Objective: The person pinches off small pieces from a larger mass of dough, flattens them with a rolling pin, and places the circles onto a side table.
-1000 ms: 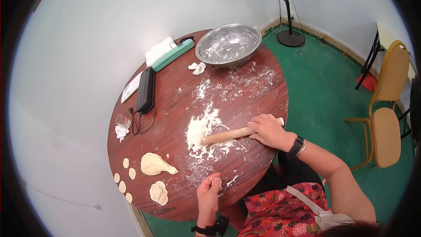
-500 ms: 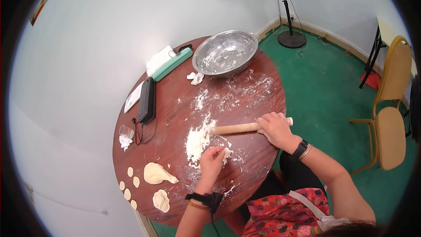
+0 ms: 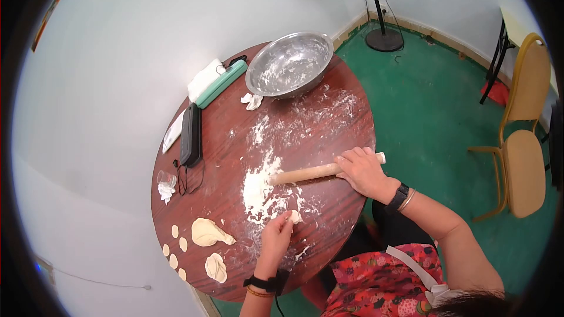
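My left hand [image 3: 275,236] pinches a small piece of dough [image 3: 295,216] just above the tabletop, beside the loose flour [image 3: 257,191]. Over the right end of a wooden rolling pin [image 3: 305,173], my right hand [image 3: 363,171] is closed, palm down. The pin's left end rests at the edge of the flour. To the left of my left hand lie a large lump of dough [image 3: 205,232] and a smaller folded lump [image 3: 215,267]. Several small flat dough rounds [image 3: 183,244] are spread near the table's left edge.
A floury steel basin [image 3: 288,85] stands at the back of the round table [image 3: 226,167]. Along the left are a green case [image 3: 222,84], a black device [image 3: 191,135] with a cord, and a clear cup [image 3: 167,178]. A chair [image 3: 524,170] and fan [image 3: 384,40] stand beyond.
My left hand has drawn slightly back from the flour, and the dough piece at its fingertips shows more clearly. My right hand stays on the rolling pin. The whole view has shifted a little.
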The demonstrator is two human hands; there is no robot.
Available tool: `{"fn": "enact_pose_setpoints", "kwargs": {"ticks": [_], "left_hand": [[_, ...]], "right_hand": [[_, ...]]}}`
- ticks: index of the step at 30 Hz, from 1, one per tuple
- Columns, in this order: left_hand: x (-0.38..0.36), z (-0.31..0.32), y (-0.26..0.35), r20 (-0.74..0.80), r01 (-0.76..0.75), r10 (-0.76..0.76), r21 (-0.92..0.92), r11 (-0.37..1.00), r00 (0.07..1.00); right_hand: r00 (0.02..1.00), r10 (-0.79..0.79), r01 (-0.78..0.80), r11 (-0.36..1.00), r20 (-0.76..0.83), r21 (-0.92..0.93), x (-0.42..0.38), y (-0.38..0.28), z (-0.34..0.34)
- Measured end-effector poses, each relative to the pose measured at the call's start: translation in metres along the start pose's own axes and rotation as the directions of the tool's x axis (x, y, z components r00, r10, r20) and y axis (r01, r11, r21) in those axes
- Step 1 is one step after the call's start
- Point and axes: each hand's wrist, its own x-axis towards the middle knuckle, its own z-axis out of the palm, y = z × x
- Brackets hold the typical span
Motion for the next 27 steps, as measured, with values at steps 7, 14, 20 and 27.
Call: {"fn": "enact_pose_setpoints", "kwargs": {"ticks": [7, 14, 20, 27], "left_hand": [[-0.013, 0.005, 0.010, -0.158, -0.308, 0.331, 0.151, 0.939, 0.930], [0.004, 0.002, 0.026, -0.024, -0.058, 0.061, 0.135, 0.989, 0.998], [0.007, 0.007, 0.029, -0.217, -0.242, 0.274, 0.163, 0.956, 0.937], [0.011, 0.018, 0.011, -0.127, -0.175, 0.191, 0.129, 0.976, 0.973]], "right_hand": [[0.998, -0.012, 0.009, 0.998, 0.061, 0.058, -0.006, -0.016, -0.006], [0.994, -0.002, -0.004, 0.998, 0.105, 0.062, -0.009, -0.022, -0.007], [0.997, -0.008, 0.002, 0.998, 0.081, 0.063, -0.010, -0.020, -0.008], [0.993, -0.005, -0.002, 0.998, 0.120, 0.060, -0.011, -0.022, -0.006]]}}
